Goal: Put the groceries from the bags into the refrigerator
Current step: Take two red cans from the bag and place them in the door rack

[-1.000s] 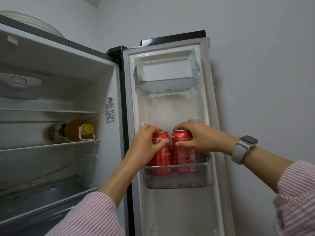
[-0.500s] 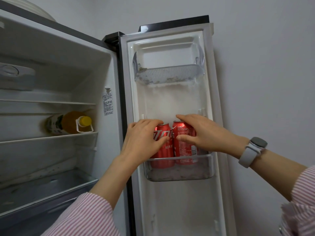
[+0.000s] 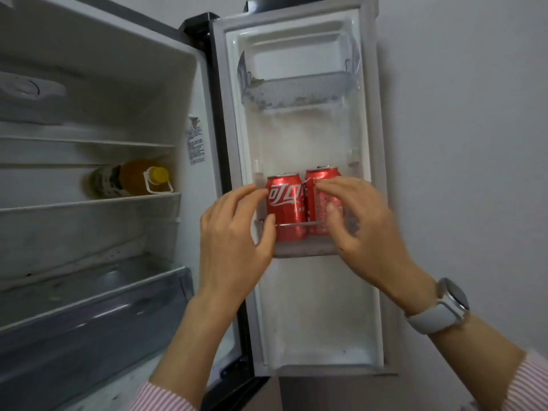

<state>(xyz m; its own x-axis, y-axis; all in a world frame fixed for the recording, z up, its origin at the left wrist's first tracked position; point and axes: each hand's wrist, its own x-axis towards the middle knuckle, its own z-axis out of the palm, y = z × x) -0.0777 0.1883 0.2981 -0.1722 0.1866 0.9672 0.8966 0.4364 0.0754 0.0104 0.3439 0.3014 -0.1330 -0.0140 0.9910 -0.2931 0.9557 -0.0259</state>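
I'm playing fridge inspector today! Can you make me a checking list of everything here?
Surface: lower door shelf holds both cans; upper door shelf has specks on it.
Job's things: left can and right can stand upright, side by side.
Clutter: yellow-capped bottle lies on an inside shelf.
Hands: left hand and right hand open, just in front of the cans.
Cables: nothing seen.
Surroundings: plain wall; watch on right wrist.
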